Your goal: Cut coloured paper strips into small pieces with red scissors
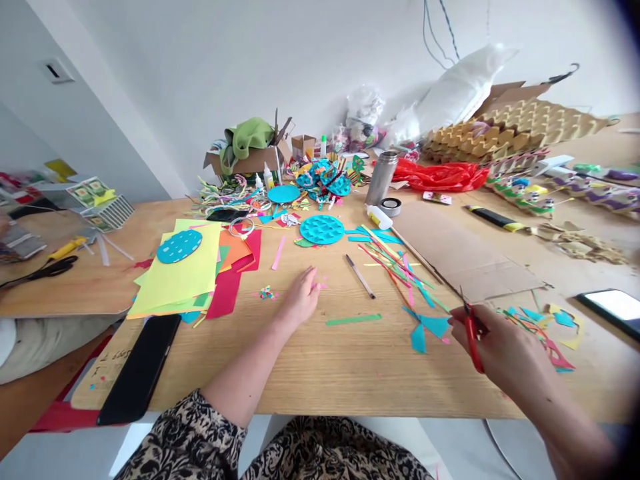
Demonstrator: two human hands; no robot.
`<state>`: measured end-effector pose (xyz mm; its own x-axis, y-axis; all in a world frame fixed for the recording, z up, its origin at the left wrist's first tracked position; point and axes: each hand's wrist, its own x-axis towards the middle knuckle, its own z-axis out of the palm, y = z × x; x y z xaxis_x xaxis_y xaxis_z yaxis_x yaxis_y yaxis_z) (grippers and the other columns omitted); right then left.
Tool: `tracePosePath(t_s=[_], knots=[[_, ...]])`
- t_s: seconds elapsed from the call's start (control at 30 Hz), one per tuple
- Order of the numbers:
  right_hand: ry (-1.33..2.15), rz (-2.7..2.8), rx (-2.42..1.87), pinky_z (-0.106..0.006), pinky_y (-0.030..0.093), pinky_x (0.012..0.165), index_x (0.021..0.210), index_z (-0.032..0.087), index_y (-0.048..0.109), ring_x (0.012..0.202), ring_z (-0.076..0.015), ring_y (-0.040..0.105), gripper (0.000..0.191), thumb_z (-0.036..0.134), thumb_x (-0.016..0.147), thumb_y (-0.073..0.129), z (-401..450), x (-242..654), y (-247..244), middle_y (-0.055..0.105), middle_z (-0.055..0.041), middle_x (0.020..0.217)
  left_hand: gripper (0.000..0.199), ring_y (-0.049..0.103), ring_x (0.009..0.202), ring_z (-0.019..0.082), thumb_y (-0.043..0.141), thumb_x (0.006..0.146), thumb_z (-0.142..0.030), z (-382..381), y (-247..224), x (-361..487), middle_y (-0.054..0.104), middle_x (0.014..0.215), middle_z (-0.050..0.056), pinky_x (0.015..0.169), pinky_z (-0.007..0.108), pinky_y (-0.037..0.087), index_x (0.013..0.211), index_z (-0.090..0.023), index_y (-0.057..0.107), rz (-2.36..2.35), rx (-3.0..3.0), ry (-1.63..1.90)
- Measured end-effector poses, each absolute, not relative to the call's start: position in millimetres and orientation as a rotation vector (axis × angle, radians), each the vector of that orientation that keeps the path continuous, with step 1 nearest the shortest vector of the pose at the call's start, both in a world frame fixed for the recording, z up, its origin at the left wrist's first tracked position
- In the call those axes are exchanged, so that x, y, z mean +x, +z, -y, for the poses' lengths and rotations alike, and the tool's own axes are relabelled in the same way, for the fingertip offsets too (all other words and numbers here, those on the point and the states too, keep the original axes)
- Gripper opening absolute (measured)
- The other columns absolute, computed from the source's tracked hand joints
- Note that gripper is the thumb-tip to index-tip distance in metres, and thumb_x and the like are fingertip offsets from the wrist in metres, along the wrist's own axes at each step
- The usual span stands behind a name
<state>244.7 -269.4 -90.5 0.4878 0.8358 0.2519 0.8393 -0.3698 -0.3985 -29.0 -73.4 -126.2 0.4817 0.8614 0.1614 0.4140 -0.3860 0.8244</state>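
The right hand (493,337) is closed around the red scissors (471,337), whose blades point away from the person, over the near edge of a scatter of paper pieces. The left hand (303,293) reaches low over the wooden table (320,383), its fingertips by some tiny pink scraps (323,283); whether the fingers are apart or pinched on a scrap, I cannot tell. Just beyond the left hand lies a round blue disc (322,229), with a pink strip (279,253) nearer to it on the left and a small pile of confetti (267,292) close by on that same side. To the right of the left hand, a pen (360,276) lies at a slant, and a green strip (353,320) lies nearer the person. Between that pen and the right hand are blue paper pieces (434,326) and a bundle of thin coloured strips (387,261). Beyond the right hand is a flat cardboard sheet (463,257); to its right are more paper offcuts (547,327). Well to the left of the left hand, a spotted blue oval (179,247) rests on yellow paper (175,287), with a black phone (140,367) on the near side of the sheets.
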Motion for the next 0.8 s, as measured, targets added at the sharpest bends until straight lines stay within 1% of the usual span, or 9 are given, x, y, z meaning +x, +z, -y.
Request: tracePosePath(t_s=[0.1, 0.17, 0.2, 0.27, 0.37, 0.47, 0.53, 0.67, 0.8], knots=[[0.035, 1.327, -2.219, -0.027, 0.040, 0.049, 0.079, 0.024, 0.058, 0.056, -0.0208, 0.062, 0.019, 0.042, 0.076, 0.055, 274.7, 237.0, -82.0, 0.067, -0.0050, 0.068, 0.049, 0.038, 0.132, 0.024, 0.041, 0.089, -0.027, 80.1, -123.5, -21.7, 0.041, 0.142, 0.017, 0.106, 0.044, 0.034, 0.136, -0.014, 0.041, -0.995, 2.222, 0.721], [0.028, 1.303, -2.174, -0.025, 0.040, 0.049, 0.079, 0.023, 0.058, 0.055, -0.0190, 0.061, 0.021, 0.043, 0.076, 0.055, 276.7, 231.5, -76.9, 0.066, -0.0037, 0.066, 0.051, 0.027, 0.137, 0.026, 0.036, 0.092, -0.033, 85.6, -119.7, -20.5, 0.035, 0.146, 0.016, 0.109, 0.050, 0.026, 0.139, -0.015, 0.035, -1.028, 2.427, 0.648], [0.014, 1.290, -2.159, -0.025, 0.040, 0.050, 0.078, 0.022, 0.057, 0.055, -0.0181, 0.061, 0.021, 0.043, 0.077, 0.054, 277.2, 229.0, -74.9, 0.066, -0.0032, 0.066, 0.052, 0.022, 0.139, 0.027, 0.034, 0.092, -0.037, 88.2, -117.8, -21.0, 0.030, 0.149, 0.013, 0.110, 0.054, 0.021, 0.141, -0.019, 0.033, -1.028, 2.541, 0.588], [-0.011, 1.279, -2.134, -0.024, 0.041, 0.053, 0.074, 0.022, 0.055, 0.055, -0.0161, 0.059, 0.020, 0.042, 0.078, 0.052, 277.4, 224.8, -72.5, 0.064, -0.0024, 0.066, 0.052, 0.015, 0.141, 0.029, 0.032, 0.093, -0.043, 92.1, -114.7, -23.3, 0.026, 0.151, 0.007, 0.109, 0.060, 0.014, 0.141, -0.026, 0.033, -1.002, 2.742, 0.474], [-0.017, 1.307, -2.085, -0.023, 0.041, 0.056, 0.070, 0.022, 0.053, 0.056, -0.0139, 0.056, 0.022, 0.040, 0.081, 0.051, 277.2, 221.9, -72.0, 0.062, -0.0015, 0.065, 0.050, 0.014, 0.141, 0.030, 0.029, 0.093, -0.047, 93.2, -113.1, -29.3, 0.033, 0.149, 0.004, 0.110, 0.062, 0.009, 0.136, -0.026, 0.041, -0.998, 2.909, 0.351], [-0.001, 1.311, -2.036, -0.023, 0.040, 0.056, 0.069, 0.022, 0.052, 0.056, -0.0134, 0.053, 0.024, 0.041, 0.083, 0.050, 277.9, 222.6, -73.8, 0.059, -0.0009, 0.064, 0.051, 0.016, 0.140, 0.030, 0.028, 0.093, -0.048, 91.2, -112.8, -36.5, 0.033, 0.148, 0.005, 0.110, 0.061, 0.010, 0.134, -0.023, 0.046, -1.079, 2.963, 0.335], [0.026, 1.295, -2.029, -0.023, 0.040, 0.055, 0.070, 0.022, 0.052, 0.057, -0.0134, 0.053, 0.024, 0.041, 0.083, 0.051, 278.3, 224.0, -75.6, 0.059, -0.0008, 0.066, 0.052, 0.017, 0.140, 0.031, 0.028, 0.092, -0.048, 91.5, -111.8, -40.5, 0.031, 0.150, 0.005, 0.110, 0.061, 0.012, 0.136, -0.024, 0.043, -1.107, 2.980, 0.343], [0.038, 1.290, -2.018, -0.024, 0.041, 0.056, 0.071, 0.022, 0.053, 0.058, -0.0144, 0.055, 0.021, 0.039, 0.083, 0.051, 277.3, 226.0, -80.3, 0.061, -0.0017, 0.068, 0.052, 0.013, 0.141, 0.030, 0.030, 0.092, -0.047, 96.4, -109.9, -43.4, 0.023, 0.153, 0.002, 0.109, 0.060, 0.016, 0.142, -0.033, 0.030, -0.964, 3.038, 0.286], [0.067, 1.290, -2.075, -0.026, 0.045, 0.059, 0.078, 0.021, 0.056, 0.066, -0.0180, 0.062, 0.014, 0.035, 0.080, 0.051, 272.9, 226.8, -84.4, 0.067, -0.0050, 0.076, 0.050, 0.012, 0.141, 0.031, 0.031, 0.092, -0.048, 94.0, -112.8, -44.4, 0.024, 0.153, 0.001, 0.109, 0.060, 0.017, 0.141, -0.036, 0.032, -0.906, 3.046, 0.219]])
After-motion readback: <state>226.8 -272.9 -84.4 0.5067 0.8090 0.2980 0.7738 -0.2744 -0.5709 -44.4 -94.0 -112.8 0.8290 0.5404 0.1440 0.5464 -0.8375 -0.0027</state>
